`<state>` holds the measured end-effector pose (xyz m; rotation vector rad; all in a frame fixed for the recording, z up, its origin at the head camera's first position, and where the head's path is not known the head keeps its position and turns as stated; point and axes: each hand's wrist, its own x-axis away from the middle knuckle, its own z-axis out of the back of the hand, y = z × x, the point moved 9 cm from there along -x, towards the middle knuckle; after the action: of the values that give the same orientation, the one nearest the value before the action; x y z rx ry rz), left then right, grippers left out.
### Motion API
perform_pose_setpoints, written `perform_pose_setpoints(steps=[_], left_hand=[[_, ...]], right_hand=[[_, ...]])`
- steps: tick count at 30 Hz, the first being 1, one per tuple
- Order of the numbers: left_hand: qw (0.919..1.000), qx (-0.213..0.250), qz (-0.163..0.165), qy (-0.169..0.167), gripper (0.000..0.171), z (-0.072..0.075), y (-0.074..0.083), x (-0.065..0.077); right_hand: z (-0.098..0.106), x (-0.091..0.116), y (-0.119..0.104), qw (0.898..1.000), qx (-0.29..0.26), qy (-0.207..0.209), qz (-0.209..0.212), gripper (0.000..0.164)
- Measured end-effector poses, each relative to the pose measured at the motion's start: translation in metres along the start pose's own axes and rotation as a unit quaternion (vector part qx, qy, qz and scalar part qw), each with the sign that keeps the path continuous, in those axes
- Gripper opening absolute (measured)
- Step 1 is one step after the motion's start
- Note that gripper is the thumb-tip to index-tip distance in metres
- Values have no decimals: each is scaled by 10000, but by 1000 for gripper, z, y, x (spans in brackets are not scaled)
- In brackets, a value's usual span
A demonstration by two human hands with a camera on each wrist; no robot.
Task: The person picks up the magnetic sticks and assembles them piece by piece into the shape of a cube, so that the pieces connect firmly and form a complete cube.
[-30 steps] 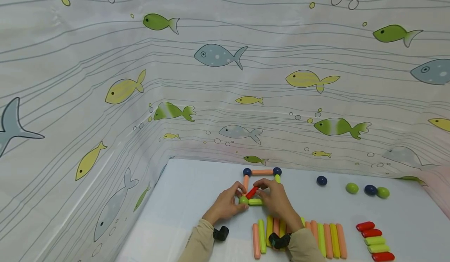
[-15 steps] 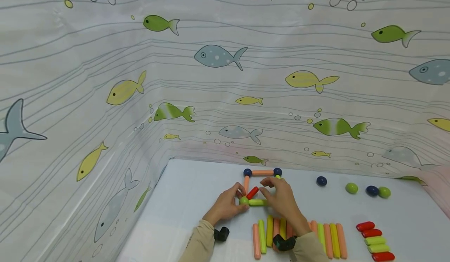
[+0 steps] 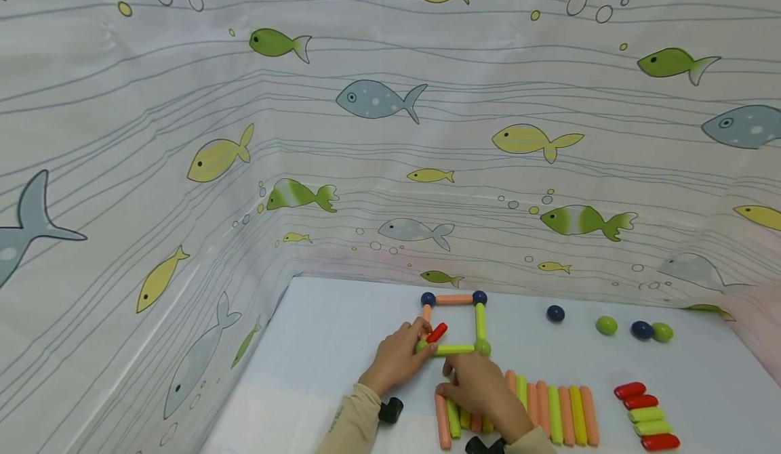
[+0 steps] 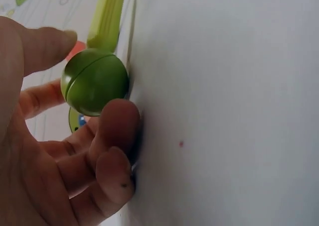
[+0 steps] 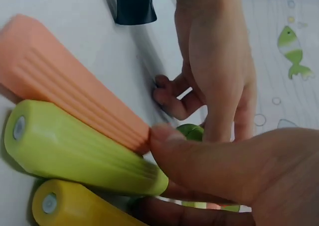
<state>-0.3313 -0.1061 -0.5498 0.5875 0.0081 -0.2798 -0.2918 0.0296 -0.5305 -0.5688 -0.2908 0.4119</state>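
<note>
A square of magnetic building rods and balls lies on the table, with dark blue balls (image 3: 479, 298) at its far corners. My left hand (image 3: 398, 356) holds the near-left green ball (image 4: 94, 81), fingers curled around it. A short red rod (image 3: 436, 333) slants up from that ball. A lime rod (image 3: 454, 349) links it to another green ball (image 3: 483, 347). My right hand (image 3: 478, 386) is over the left end of a row of long rods. Its thumb touches the tip of an orange rod (image 5: 75, 81), beside a lime rod (image 5: 84, 146); its other fingertips are partly hidden.
Long orange, lime and yellow rods (image 3: 567, 413) continue the row to the right. Further right lie short red and lime rods (image 3: 647, 415). Loose blue and green balls (image 3: 607, 325) sit at the back right. A fish-printed curtain (image 3: 366, 169) stands behind the table.
My right hand has left the red rod and moved down toward me to the row of long rods. The red rod stays slanted at the green ball, and my left hand stays there.
</note>
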Motion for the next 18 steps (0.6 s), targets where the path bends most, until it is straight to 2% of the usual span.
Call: perform_pose_setpoints(steps=[4, 11, 15, 18], left_hand=[[9999, -86, 30, 87, 24, 2, 3, 1], [9999, -136, 30, 29, 23, 0, 2, -5], [9998, -156, 74, -29, 22, -2, 3, -7], [9998, -169, 56, -68, 22, -3, 4, -8]], right_hand=[[-6, -2, -2, 9992, -238, -316, 98, 24], [-9, -6, -5, 9975, -440, -518, 189, 17], [-2, -7, -2, 9951, -890, -390, 202, 12], [18, -9, 9, 9919, -1254, 107, 147, 16]])
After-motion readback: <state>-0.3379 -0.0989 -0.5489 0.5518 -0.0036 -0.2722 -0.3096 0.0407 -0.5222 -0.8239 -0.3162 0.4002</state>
